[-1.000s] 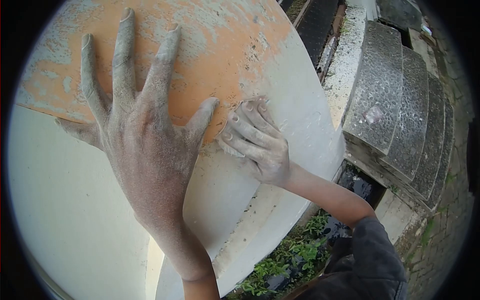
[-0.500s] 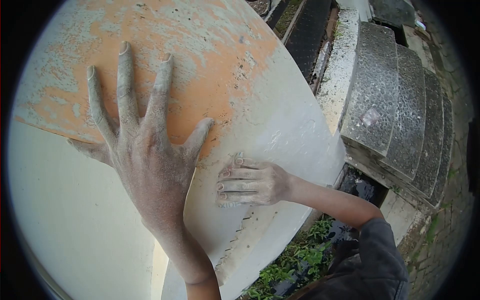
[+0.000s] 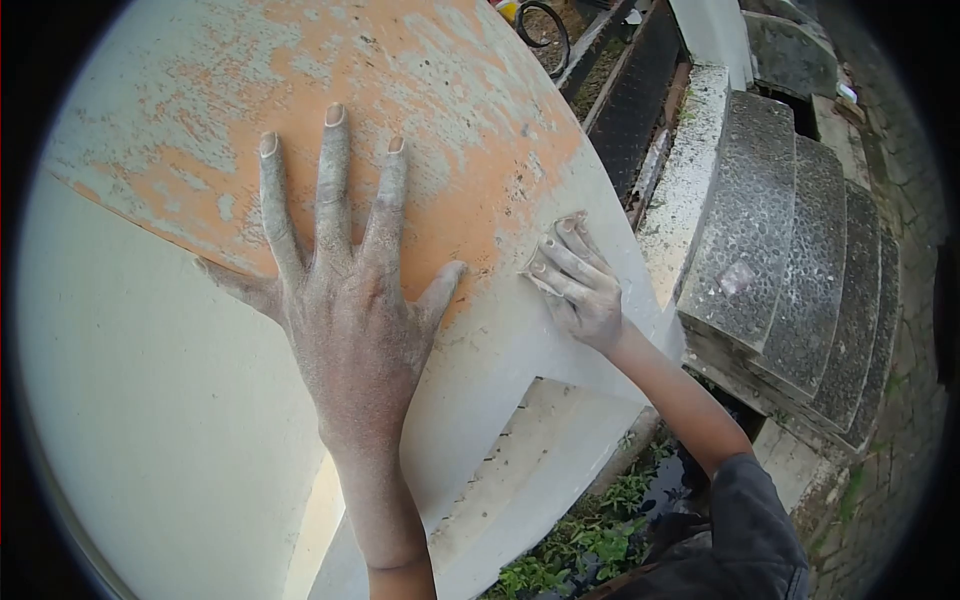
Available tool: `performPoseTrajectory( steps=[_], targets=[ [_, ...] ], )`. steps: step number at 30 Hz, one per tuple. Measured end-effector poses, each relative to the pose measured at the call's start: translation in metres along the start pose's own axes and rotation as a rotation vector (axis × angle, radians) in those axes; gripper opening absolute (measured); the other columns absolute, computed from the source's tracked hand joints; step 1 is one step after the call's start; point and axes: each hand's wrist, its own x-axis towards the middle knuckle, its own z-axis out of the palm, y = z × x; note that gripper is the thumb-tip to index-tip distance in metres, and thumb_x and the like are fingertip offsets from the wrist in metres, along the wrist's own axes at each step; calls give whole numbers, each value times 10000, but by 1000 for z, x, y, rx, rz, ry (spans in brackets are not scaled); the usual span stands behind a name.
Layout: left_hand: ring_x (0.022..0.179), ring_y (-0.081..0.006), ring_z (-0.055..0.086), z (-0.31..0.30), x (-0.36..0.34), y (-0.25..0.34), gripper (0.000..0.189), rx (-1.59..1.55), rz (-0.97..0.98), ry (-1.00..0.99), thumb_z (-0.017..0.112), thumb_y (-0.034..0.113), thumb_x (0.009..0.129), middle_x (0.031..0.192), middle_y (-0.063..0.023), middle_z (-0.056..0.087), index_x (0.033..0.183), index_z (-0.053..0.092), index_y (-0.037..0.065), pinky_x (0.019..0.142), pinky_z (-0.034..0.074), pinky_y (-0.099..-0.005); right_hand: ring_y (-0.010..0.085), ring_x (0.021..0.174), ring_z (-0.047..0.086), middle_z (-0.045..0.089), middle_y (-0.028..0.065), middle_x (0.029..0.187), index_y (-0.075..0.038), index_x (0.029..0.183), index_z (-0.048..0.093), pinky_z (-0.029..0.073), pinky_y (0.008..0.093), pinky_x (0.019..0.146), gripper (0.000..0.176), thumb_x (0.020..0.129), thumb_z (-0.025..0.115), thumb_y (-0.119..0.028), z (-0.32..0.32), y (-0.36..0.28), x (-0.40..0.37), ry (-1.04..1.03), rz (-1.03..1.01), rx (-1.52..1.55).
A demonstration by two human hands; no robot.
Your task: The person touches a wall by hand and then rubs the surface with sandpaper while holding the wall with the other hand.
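Note:
My left hand (image 3: pixel 358 325), dusted pale, lies flat with fingers spread on a large curved panel (image 3: pixel 170 350). Its fingertips rest on the orange patch (image 3: pixel 455 225), where worn pale-green paint shows through. To the right, my right hand (image 3: pixel 580 285) presses a folded piece of sandpaper (image 3: pixel 530 278) against the whitish part of the panel near its curved edge. Only thin edges of the sandpaper show past the bent fingers; the rest is hidden. Below that hand, a recessed strip (image 3: pixel 500 460) with small dark marks runs down the panel.
Curved stone-faced steps (image 3: pixel 745 240) stand at the right beside a speckled white ledge (image 3: pixel 690 170). Green plants (image 3: pixel 590 540) grow below the panel's lower edge. A dark channel (image 3: pixel 640 100) and a black cable or hose (image 3: pixel 550 30) lie beyond the upper edge.
My right hand has slid up and to the right along the panel with the sandpaper. My left hand stays spread on the panel; the whole view has shifted somewhat.

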Motion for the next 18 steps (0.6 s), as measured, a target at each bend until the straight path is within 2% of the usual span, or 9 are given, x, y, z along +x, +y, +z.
performPoseTrajectory(
  steps=[1,4,7,8,10,11,14,16,18],
  targets=[
    [1404,-217,135,-1,0,0,897,-8,-8,-8,795,508,457,1484,103,277,1288,476,397,1078,-69,-665,334,1230,468,608,127,1181,-104,1047,678,338,469,1058,238,823,609,-67,-1,11,10,153,154,-54],
    [1402,-207,141,-1,0,0,893,-22,-26,-24,807,479,457,1481,116,277,1283,477,401,1089,-72,-650,347,1234,458,602,165,1178,-72,1056,672,342,468,1049,227,839,606,-61,15,-15,11,216,148,-51],
    [1401,-197,144,-2,0,0,883,-67,-30,-18,817,451,461,1479,128,278,1276,479,407,1097,-69,-641,298,1216,491,619,94,1169,-146,1025,696,344,454,1060,252,793,630,-74,21,-69,-36,-253,-134,251],
    [1401,-197,144,-1,-1,0,882,-73,-37,-18,820,442,463,1479,128,278,1275,479,409,1098,-68,-641,291,1209,500,622,86,1164,-156,1024,697,346,451,1060,258,788,631,-74,17,-57,-38,-238,-160,204],
    [1401,-195,145,0,-1,0,878,-72,-34,-16,825,423,466,1478,128,278,1273,479,413,1099,-66,-640,279,1193,516,628,68,1154,-174,1022,699,349,447,1061,272,778,633,-75,7,-18,-33,-187,-208,113],
    [1401,-195,146,0,-1,0,878,-66,-34,-10,825,418,467,1478,128,278,1274,479,413,1100,-64,-638,284,1192,517,622,72,1166,-170,1027,697,354,444,1057,288,766,637,-63,4,8,-28,-58,-150,-49],
    [1401,-194,148,-1,-3,1,875,-50,-31,-25,826,403,473,1478,129,279,1275,477,414,1103,-61,-634,284,1206,504,608,66,1193,-173,1041,693,351,447,1058,297,763,635,-87,4,15,11,297,260,-72],
    [1400,-195,151,-1,-2,0,873,-42,-34,-23,824,397,477,1477,130,281,1277,475,413,1104,-60,-632,285,1215,496,597,75,1209,-157,1050,689,360,450,1050,306,754,641,-96,26,-23,-16,211,145,-75],
    [1400,-195,153,-1,-1,0,870,-50,-36,-10,823,398,479,1476,129,284,1277,477,411,1105,-61,-629,288,1215,496,597,92,1205,-135,1051,686,370,454,1040,306,752,645,-85,24,-75,-53,-241,-128,229]
  ],
)
